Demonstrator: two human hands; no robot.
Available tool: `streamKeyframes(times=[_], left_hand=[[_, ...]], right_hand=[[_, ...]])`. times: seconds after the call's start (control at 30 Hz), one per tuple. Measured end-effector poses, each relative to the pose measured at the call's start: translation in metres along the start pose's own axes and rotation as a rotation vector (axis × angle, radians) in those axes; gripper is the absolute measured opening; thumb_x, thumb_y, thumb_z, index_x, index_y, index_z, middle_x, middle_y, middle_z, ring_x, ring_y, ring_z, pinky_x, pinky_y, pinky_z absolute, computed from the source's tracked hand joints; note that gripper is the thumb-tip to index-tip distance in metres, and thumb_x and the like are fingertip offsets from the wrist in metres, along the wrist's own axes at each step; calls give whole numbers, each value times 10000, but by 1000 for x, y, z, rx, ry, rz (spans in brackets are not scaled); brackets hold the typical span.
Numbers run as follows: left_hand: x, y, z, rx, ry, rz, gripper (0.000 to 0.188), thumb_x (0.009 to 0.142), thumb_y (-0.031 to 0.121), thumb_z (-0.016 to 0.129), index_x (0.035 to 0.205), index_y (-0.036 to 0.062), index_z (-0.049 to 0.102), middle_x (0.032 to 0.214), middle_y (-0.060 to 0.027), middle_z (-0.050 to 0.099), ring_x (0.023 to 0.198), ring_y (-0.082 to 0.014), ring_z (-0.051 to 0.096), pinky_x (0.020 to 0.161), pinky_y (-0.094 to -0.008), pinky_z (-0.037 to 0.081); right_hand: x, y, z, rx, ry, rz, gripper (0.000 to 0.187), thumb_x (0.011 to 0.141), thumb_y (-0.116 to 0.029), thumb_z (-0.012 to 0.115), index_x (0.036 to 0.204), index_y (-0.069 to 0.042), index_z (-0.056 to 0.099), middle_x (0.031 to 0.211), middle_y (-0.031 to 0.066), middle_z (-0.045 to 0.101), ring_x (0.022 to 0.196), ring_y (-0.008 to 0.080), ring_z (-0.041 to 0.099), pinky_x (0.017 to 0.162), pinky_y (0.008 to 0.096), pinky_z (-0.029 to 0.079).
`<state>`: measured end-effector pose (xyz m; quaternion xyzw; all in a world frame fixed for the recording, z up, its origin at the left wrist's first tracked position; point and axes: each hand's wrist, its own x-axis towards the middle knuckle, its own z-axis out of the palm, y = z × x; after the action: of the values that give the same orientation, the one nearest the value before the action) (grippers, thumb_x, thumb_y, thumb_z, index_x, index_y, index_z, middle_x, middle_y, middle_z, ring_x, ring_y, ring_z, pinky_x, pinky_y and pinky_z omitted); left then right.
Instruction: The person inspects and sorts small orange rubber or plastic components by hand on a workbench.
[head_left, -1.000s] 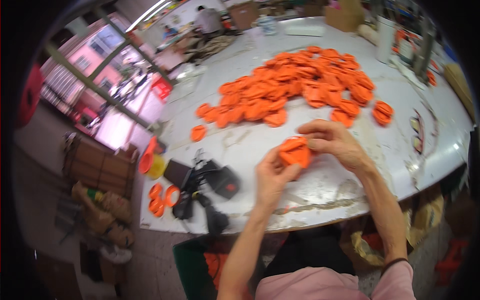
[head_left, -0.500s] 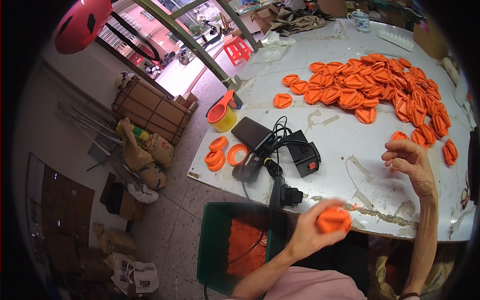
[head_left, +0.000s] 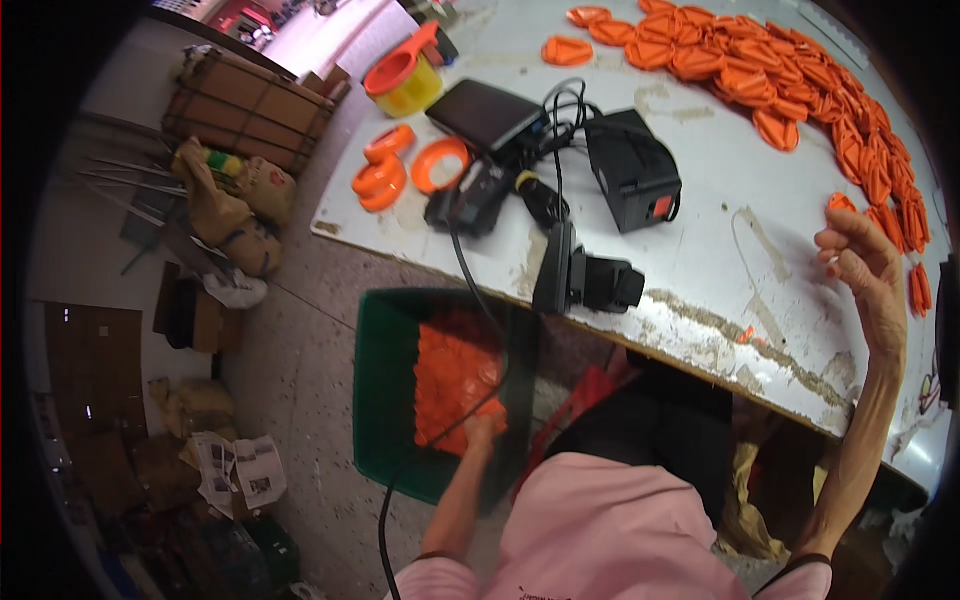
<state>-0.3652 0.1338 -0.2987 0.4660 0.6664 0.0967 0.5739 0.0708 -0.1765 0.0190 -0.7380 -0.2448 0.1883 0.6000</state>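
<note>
My left hand (head_left: 482, 428) reaches down into a green bin (head_left: 375, 400) at the table's front. An orange plastic disc (head_left: 491, 409) shows at its fingertips, and the hand appears closed on it; the fingers themselves are mostly hidden. Below it lies a heap of orange pieces (head_left: 450, 370) inside the bin. Over the right side of the table, my right hand (head_left: 868, 270) is held with loosely bent fingers apart and nothing plainly in them. Closest to it are the orange discs at the near end of a large pile (head_left: 760, 70), each with a raised triangular shape.
On the white table (head_left: 700, 270) lie a black power bank (head_left: 487, 112), a black charger (head_left: 632, 170), cables and a black plug (head_left: 590, 280). Orange rings (head_left: 440, 165) and a yellow tape roll (head_left: 405, 85) sit at left. A cable hangs across the bin. Sacks (head_left: 240, 215) stand on the floor.
My left hand has gone from the table's front edge down and left into the bin with the orange disc. My right hand stays over the table, bent-fingered. The view has tilted downward.
</note>
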Motion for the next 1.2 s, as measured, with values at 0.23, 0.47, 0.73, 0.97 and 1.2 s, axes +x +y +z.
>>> streamKeyframes(times=[0.23, 0.47, 0.73, 0.97, 1.2], left_hand=[[52, -57, -15, -53, 142, -136, 650, 717, -61, 624, 1296, 112, 383, 885, -104, 596, 694, -226, 602, 509, -345, 532], [86, -111, -54, 223, 173, 205, 548, 706, -19, 559, 1242, 21, 449, 833, -97, 615, 637, -197, 595, 542, -337, 490], [61, -84, -8, 452, 212, 444, 442, 720, 12, 606, 1161, 16, 572, 897, -140, 638, 795, -172, 610, 718, -290, 483], [-177, 119, 68, 262, -468, 1080, 253, 770, -22, 649, 1022, -12, 628, 860, -91, 641, 758, -172, 620, 698, -277, 499], [-295, 219, 150, -102, -930, 1695, 276, 692, -112, 645, 966, -81, 631, 801, -162, 620, 663, -250, 610, 578, -305, 486]], right_hand=[[0, 2, 5, -67, 38, 60, 452, 808, -187, 654, 1201, 5, 542, 975, 61, 639, 854, 112, 601, 748, 235, 479], [3, -11, 20, 99, -54, 57, 359, 800, -107, 623, 1137, 8, 579, 964, 102, 648, 862, 149, 612, 763, 266, 497], [3, 4, -2, 163, 157, -9, 279, 831, -87, 618, 1094, 3, 597, 923, 87, 660, 820, 124, 616, 752, 255, 503], [48, 11, 9, -363, 275, -300, 337, 783, -47, 600, 1116, 4, 590, 1026, 97, 642, 922, 173, 613, 806, 302, 498], [104, 16, 37, -840, 438, -209, 395, 702, -256, 680, 1014, -31, 589, 978, 145, 623, 955, 317, 565, 792, 411, 449]])
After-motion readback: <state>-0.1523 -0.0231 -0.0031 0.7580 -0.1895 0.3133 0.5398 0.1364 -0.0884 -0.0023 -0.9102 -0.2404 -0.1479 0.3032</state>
